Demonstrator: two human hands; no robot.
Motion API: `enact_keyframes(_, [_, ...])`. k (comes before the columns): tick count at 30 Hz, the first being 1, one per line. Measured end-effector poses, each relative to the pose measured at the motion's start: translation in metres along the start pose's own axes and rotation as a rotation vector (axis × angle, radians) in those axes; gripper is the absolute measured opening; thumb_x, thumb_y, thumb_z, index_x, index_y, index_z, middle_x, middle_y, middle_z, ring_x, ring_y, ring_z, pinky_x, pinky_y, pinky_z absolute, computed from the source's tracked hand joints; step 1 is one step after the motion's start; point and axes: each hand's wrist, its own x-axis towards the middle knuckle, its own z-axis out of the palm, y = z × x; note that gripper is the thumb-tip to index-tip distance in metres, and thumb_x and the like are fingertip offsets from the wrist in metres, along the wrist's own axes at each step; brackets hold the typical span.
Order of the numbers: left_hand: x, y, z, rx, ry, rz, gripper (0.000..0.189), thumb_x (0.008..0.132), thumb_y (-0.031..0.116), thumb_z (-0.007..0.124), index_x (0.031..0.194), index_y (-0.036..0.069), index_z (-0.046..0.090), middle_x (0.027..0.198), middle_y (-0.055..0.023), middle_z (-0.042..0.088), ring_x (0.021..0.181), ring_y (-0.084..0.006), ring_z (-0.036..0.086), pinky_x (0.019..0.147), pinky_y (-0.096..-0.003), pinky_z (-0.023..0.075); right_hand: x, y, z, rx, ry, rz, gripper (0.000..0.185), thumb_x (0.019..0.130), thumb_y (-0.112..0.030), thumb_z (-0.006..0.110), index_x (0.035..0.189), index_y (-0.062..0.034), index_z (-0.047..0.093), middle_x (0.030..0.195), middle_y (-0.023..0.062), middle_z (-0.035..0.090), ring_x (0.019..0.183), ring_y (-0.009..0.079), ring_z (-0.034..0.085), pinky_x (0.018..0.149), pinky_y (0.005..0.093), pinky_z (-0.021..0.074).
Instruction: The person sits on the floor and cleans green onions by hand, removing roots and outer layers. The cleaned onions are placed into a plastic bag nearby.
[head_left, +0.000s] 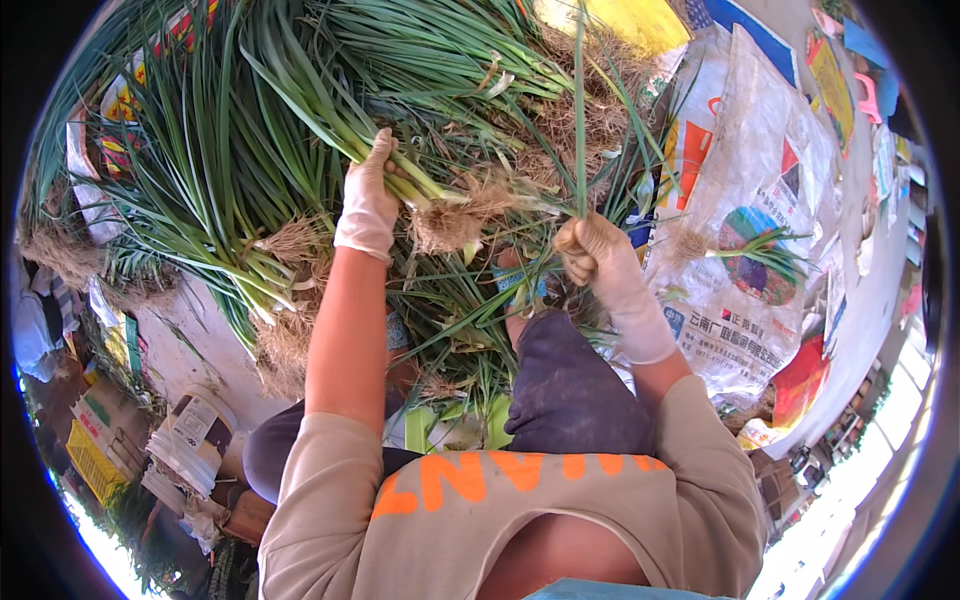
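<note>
Both my hands wear thin, pale gloves. My left hand (375, 187) grips a small bunch of leek-like plants (337, 127) by the white stems, leaves towards the upper left. Their brown roots (450, 217) stick out to the right of that hand. Across from those roots, my right hand (596, 244) is curled into a fist on a long green leaf (580, 127) that rises from it. A large heap of the same plants (225, 142) lies beyond and left of my left hand. Loose leaves (465, 315) cover the floor between my feet.
A white printed woven sack (750, 180) lies on the right, with a single small plant (750, 251) on it. More plants with tangled roots (592, 97) lie at the top. White buckets (191, 435) and a yellow crate (94, 461) stand at lower left.
</note>
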Motion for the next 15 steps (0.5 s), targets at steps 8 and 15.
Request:
enact_keyframes(8, [-0.019,-0.050,0.011,-0.040,-0.355,-0.124,0.034,0.084,0.021,0.072,0.114,0.008,0.062,0.085,0.0026,0.062,0.059,-0.0046,0.044,0.057,-0.0192,0.0398,0.048,0.008,0.051,-0.699,0.024,-0.076,0.049,0.077,-0.043,0.072,0.108,-0.0054,0.063,0.102,0.0136,0.065,0.093,0.0285,0.062,0.082,0.0379,0.0487])
enact_keyframes(15, [-0.032,-0.054,0.005,0.209,-0.235,-0.152,0.033,0.084,0.020,0.072,0.111,0.005,0.061,0.090,-0.0008,0.063,0.065,-0.0061,0.048,0.056,-0.0203,0.0432,0.052,0.027,0.074,-1.316,0.135,-0.330,0.032,0.079,-0.024,0.073,0.097,-0.0021,0.058,0.091,0.0124,0.064,0.087,0.0233,0.064,0.077,0.0327,0.0486])
